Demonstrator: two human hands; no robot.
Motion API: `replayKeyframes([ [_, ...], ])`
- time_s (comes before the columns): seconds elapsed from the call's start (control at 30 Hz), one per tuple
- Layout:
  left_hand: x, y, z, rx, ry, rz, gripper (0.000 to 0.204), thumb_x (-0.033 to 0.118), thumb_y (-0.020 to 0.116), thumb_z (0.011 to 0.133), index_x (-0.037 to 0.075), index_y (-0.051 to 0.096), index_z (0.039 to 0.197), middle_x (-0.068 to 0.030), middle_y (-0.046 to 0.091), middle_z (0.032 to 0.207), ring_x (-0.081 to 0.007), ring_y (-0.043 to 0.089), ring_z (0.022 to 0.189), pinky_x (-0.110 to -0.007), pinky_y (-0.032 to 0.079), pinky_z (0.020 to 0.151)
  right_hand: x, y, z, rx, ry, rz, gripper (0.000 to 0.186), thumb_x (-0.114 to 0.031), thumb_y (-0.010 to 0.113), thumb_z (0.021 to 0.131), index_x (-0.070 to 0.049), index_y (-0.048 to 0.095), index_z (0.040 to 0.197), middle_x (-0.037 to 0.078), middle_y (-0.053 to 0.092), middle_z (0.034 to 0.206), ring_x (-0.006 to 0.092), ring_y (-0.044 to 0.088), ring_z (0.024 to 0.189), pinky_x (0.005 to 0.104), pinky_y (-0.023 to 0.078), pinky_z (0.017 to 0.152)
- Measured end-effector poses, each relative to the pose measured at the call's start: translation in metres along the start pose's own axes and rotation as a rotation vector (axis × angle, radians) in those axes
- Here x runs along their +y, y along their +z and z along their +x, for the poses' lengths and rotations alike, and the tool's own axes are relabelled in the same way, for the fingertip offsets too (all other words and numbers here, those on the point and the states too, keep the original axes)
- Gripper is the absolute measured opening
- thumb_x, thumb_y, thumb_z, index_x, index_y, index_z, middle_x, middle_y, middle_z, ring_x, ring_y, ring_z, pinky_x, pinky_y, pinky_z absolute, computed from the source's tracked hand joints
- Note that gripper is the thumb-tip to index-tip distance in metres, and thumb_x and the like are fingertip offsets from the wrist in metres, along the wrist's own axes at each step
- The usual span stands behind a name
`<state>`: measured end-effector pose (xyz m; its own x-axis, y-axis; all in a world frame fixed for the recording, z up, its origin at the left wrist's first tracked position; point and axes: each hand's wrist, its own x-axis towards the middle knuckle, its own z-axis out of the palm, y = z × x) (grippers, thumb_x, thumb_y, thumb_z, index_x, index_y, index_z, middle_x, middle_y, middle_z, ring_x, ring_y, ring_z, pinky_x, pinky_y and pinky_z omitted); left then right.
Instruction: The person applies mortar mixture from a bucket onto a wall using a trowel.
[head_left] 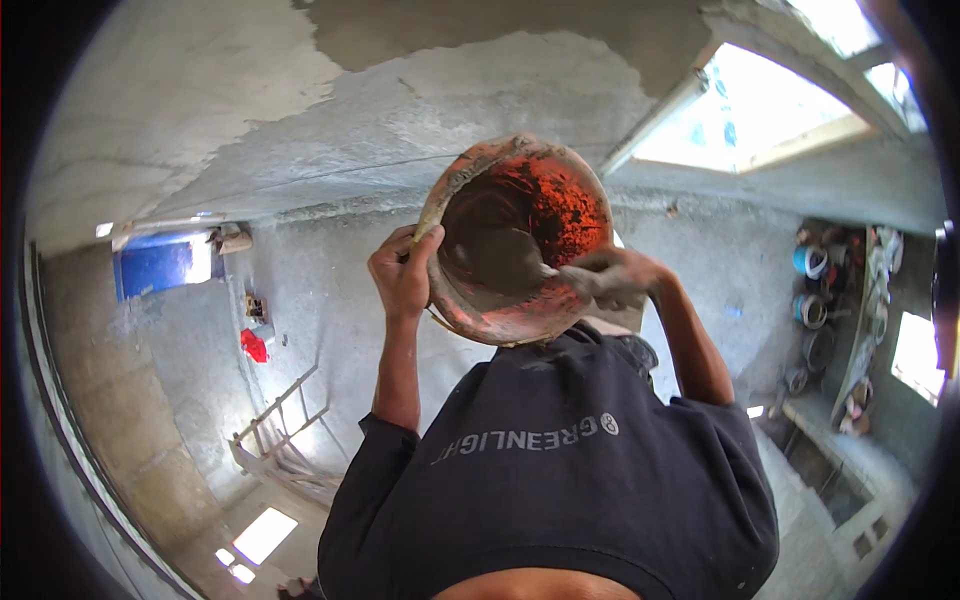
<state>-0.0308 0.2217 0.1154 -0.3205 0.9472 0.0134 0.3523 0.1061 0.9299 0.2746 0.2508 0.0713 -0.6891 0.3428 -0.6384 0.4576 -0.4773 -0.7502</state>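
An orange-red bucket (568, 200) is tilted so that its mouth faces me, its rim crusted with grey mortar. My left hand (404, 272) grips the rim on the left, thumb over the edge. My right hand (617, 277) comes in over the right side of the rim, closed on a trowel (548, 270). The trowel's blade lies inside the bucket, coated with wet grey mortar (490, 240), so its outline is hard to make out. More mortar clings to the bucket's left inner wall.
Above the bucket, a plastered surface (500, 75) shows a darker, damp-looking patch. A bright window opening (745, 110) is at upper right. Several buckets (812, 262) stand along the right side. At lower left are a wooden ladder-like frame (285, 430) and a red item (253, 346).
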Motion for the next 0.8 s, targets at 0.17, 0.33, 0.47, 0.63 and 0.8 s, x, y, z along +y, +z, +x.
replayKeyframes([
  [0.17,0.001,0.011,-0.029,0.164,-0.061,-0.022,0.024,0.018,0.070,0.080,-0.005,0.068,0.078,-0.0037,0.061,0.062,-0.0073,0.051,0.059,-0.027,0.041,0.057,0.042,-0.011,-0.048,-0.094,-0.213,0.292,0.056,-0.023,0.080,0.072,-0.003,0.052,0.116,0.004,0.059,0.081,0.0105,0.053,0.061,0.0259,0.044,0.049],
  [0.33,0.013,0.031,-0.066,0.370,-0.118,-0.009,0.026,0.022,0.070,0.079,-0.004,0.069,0.080,-0.0043,0.061,0.060,-0.0096,0.052,0.058,-0.030,0.043,0.057,0.030,-0.038,-0.081,-0.043,-0.230,0.107,0.042,-0.028,0.071,0.081,-0.005,0.054,0.112,0.003,0.058,0.080,0.0068,0.050,0.061,0.0240,0.041,0.049],
  [0.47,-0.011,0.028,-0.078,0.488,-0.231,-0.002,0.028,0.024,0.071,0.077,-0.004,0.069,0.081,-0.0083,0.061,0.060,-0.0107,0.054,0.058,-0.030,0.044,0.059,-0.008,-0.051,-0.036,0.316,-0.284,-0.104,0.032,-0.027,0.068,0.082,-0.004,0.061,0.103,-0.002,0.053,0.064,0.0059,0.048,0.054,0.0235,0.039,0.048],
  [0.63,-0.042,0.003,-0.104,0.622,-0.284,0.029,0.028,0.023,0.072,0.075,-0.004,0.069,0.078,-0.0131,0.068,0.072,-0.0176,0.062,0.061,-0.031,0.047,0.060,-0.093,-0.080,0.063,0.632,-0.695,-0.605,0.032,-0.020,0.073,0.078,-0.003,0.060,0.101,0.005,0.061,0.073,0.0098,0.053,0.054,0.0279,0.042,0.048],
  [0.8,-0.052,-0.010,-0.149,0.747,-0.378,0.027,0.025,0.020,0.072,0.075,-0.004,0.068,0.074,-0.0128,0.069,0.076,-0.0199,0.064,0.063,-0.031,0.047,0.060,-0.175,-0.135,0.136,0.554,-0.636,-0.552,0.035,-0.019,0.071,0.080,-0.002,0.059,0.107,0.010,0.066,0.085,0.0170,0.063,0.072,0.0322,0.050,0.067],
])
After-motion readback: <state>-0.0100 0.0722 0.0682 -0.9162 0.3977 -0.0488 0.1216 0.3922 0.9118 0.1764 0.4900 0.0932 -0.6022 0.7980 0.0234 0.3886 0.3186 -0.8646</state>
